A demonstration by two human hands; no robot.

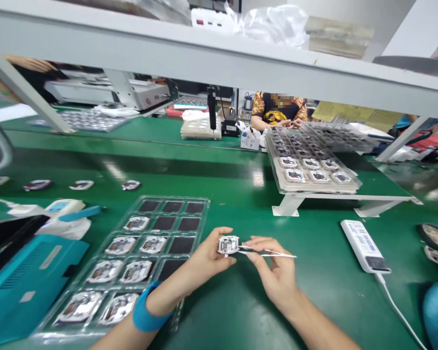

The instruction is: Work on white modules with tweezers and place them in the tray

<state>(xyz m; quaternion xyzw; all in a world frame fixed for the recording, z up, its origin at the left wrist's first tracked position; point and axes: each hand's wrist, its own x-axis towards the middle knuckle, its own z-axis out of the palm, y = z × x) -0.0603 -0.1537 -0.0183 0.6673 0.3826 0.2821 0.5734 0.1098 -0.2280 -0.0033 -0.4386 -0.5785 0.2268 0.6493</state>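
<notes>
Module, small, square, metal-framed: held above the worktop, pinched at its left edge between thumb and fingers of the left hand. Blue wristband on that arm. Right hand has its fingers closed round thin tweezers, tips at the module's right edge; whether they touch a part cannot be told.

Step in hand, by the look of it: fine tweezer work on the module's side. A next move would call for a steady left grip and small, exact tip placement.

Left of the hands, a clear tray: similar pieces in the nearer pockets, several farther pockets dark. Right, a white device with a cable. Farther on, stacked trays on a white stand. Beyond, a co-worker's patterned shirt; overhead, a grey shelf.
</notes>
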